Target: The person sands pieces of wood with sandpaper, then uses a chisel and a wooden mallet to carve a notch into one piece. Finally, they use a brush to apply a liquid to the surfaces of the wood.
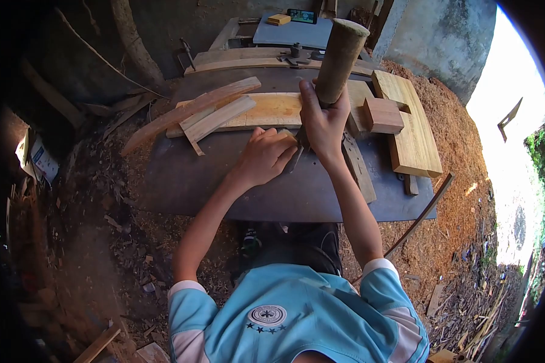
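My right hand (326,124) is closed round the lower part of a thick round wooden mallet (343,57), whose blunt end points up and away from me. Close beside it, my left hand (267,154) is curled shut near the front of the table. A small bit of pale wood shows at its fingertips, but what it grips is mostly hidden. Between the two hands a narrow dark metal blade (296,160) slants down towards the tabletop. Just behind the hands lies a long yellowish board (272,109).
On the dark table (224,193), a curved plank (194,112) and short strips lie left. To the right are a thick slotted board (415,136) and a reddish block (383,115). A phone (302,16) stands at the back. Sawdust (460,157) covers the ground.
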### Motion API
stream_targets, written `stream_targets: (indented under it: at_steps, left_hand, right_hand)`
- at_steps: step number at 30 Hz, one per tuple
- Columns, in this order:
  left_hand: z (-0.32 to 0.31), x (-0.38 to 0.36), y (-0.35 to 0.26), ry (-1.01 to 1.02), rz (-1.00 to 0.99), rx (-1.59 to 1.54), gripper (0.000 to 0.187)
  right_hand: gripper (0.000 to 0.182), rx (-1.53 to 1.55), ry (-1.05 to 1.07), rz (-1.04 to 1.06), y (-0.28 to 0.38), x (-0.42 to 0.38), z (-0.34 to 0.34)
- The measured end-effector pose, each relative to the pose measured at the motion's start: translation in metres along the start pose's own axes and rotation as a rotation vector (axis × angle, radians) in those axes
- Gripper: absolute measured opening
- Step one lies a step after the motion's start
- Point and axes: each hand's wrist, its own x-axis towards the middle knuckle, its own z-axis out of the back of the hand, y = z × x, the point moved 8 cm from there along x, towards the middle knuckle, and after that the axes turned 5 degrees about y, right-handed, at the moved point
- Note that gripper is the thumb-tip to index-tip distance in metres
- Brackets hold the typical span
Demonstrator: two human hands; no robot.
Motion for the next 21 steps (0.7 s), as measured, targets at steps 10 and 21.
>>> stream_targets:
  at_steps: [10, 21]
  left_hand:
    - [-0.005, -0.003, 0.002, -0.079, -0.097, 0.049, 0.01]
    - [-0.004, -0.009, -0.007, -0.166, -0.189, 0.06, 0.01]
  right_hand:
    - [0.027, -0.125, 0.004, 0.048, 0.016, -0.002, -0.007]
    - [0.031, -0.241, 0.101, -0.041, -0.004, 0.001, -0.021]
